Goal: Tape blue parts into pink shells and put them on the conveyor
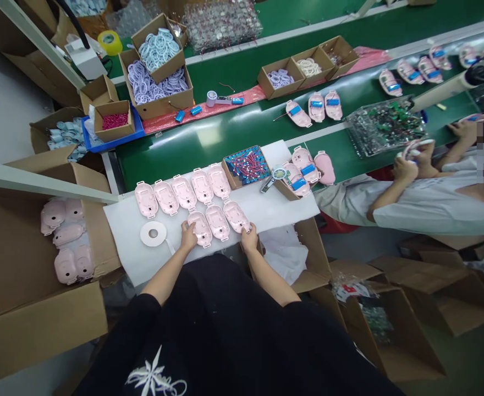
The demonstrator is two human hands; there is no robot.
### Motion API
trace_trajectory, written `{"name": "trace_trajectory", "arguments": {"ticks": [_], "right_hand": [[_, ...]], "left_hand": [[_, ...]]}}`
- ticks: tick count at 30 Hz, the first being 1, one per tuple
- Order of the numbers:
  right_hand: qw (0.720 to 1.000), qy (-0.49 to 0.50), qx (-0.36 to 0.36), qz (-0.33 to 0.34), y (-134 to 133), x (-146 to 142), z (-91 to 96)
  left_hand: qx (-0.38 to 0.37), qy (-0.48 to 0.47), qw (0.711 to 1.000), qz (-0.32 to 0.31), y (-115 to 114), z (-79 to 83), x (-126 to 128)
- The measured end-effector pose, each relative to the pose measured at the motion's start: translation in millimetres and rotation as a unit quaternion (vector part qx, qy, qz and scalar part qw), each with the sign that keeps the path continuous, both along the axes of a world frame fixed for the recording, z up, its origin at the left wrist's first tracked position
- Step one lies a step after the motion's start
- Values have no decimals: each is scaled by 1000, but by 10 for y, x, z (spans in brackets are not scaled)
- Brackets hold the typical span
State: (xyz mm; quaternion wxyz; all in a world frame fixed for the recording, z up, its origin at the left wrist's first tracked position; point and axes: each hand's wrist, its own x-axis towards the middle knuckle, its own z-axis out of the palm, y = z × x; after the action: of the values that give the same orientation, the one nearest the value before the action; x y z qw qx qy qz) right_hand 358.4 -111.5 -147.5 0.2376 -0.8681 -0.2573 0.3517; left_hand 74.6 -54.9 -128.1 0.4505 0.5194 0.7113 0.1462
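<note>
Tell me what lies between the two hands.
Head view: one pink plastic casing on the white sheet, between the left hand and right hand.

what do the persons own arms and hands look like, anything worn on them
The left hand and right hand are bare: no gloves or wristbands. The forearms are uncovered below a black sleeve, and the black top has a white leaf-like print.

Bright, even overhead light. Glare streaks on green belt (pixel 225 129). Shadows faint. Wide-angle bowing at frame edges. Pink casings (pixel 217 223) sharp, unblurred.
</note>
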Motion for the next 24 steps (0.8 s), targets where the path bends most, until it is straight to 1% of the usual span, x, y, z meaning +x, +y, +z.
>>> {"name": "trace_trajectory", "arguments": {"ticks": [2, 5, 10, 13, 15, 16, 18, 20, 22, 24], "right_hand": [[1000, 3, -15, 9, -64, -74, 37], [1000, 8, -10, 12, -81, -153, 55], [999, 23, -10, 39, -20, -131, 51], [998, -31, 13, 47, -59, -85, 80], [993, -90, 44, 61, -137, -67, 111], [989, -110, 60, 79, -184, -61, 127], [979, -124, 90, 135, -266, -65, 154], [964, -127, 117, 202, -308, -113, 174], [943, -128, 135, 275, -314, -238, 202], [920, -119, 140, 347, -308, -446, 255]], "left_hand": [[2, 2, 1000, -1, 0, 15, 3], [2, 8, 1000, -3, -3, 41, 7], [1, 11, 1000, -10, 7, 83, 66], [3, 6, 1000, -3, -14, 152, 83], [13, 0, 1000, 7, -72, 245, 2], [21, -5, 1000, 14, -120, 307, -85], [40, -12, 999, 30, -255, 459, -373], [60, -15, 997, 53, -429, 644, -822], [102, -1, 991, 83, -597, 846, -1423], [149, 45, 981, 120, -697, 1017, -2150]]}}
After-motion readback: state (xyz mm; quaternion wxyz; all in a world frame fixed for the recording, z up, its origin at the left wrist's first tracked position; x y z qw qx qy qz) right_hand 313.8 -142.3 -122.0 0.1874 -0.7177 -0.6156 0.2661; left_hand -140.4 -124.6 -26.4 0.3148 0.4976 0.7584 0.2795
